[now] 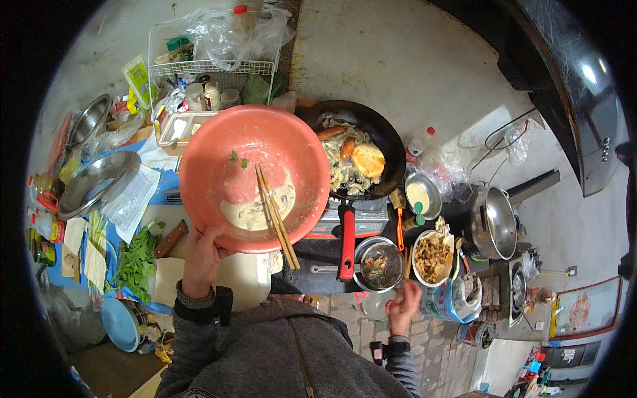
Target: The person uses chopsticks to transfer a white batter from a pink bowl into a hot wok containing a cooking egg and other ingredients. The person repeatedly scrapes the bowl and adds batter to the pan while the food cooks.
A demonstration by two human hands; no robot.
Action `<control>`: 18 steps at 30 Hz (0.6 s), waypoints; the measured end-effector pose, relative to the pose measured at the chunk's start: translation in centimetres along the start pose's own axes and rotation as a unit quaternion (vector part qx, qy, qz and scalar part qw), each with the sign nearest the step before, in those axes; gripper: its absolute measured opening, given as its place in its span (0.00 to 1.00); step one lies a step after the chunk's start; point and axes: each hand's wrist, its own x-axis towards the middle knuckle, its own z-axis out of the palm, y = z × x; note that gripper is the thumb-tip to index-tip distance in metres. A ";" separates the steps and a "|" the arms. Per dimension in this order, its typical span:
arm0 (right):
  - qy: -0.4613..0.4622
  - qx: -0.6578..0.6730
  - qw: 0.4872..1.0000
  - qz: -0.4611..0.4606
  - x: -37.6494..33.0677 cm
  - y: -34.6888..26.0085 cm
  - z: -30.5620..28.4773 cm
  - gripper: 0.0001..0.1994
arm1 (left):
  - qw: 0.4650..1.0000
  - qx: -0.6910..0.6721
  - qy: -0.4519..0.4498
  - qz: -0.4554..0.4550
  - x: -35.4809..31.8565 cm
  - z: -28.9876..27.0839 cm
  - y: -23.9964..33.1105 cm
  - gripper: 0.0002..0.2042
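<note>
My left hand point(203, 257) grips the near rim of a large salmon-pink plastic basin point(199, 159), tilted toward me. Pale batter point(247, 213) coats its bottom, with a few green leaves on the wall. A pair of wooden chopsticks point(273, 215) leans inside, their ends over the near rim. Beside the basin, a black frying pan point(393, 142) with a red handle point(347, 242) holds browned pieces and a round golden cake point(368, 160) in bubbling oil. My right hand point(404, 306) hangs with loosely bent fingers near a strainer point(383, 266) and a bowl of fried pieces point(433, 257); I see nothing in it.
A portable stove point(361, 222) sits under the pan. Right of it are a small metal bowl point(423, 194) and a steel pot point(496, 222). Leafy greens point(137, 259), a knife handle point(172, 239) and a cutting board point(178, 284) lie at left. A wire rack point(212, 68) stands behind.
</note>
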 end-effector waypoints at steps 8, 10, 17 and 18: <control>-0.184 -0.176 0.963 -0.092 -5.2 2.2 5.1 0.18 | 0.999 0.022 -0.018 -0.016 -0.1 -0.5 0.6 0.12; -0.196 -0.197 0.953 -0.121 -5.5 3.0 5.7 0.18 | 1.000 0.021 -0.018 -0.013 -0.3 -0.5 0.6 0.13; -0.212 -0.211 0.948 -0.106 -5.7 3.4 6.5 0.20 | 1.000 0.010 -0.006 -0.025 -0.8 -0.4 0.8 0.15; -0.206 -0.212 0.949 -0.113 -5.6 3.4 6.5 0.20 | 1.000 0.011 -0.008 -0.024 -0.9 -0.3 0.8 0.16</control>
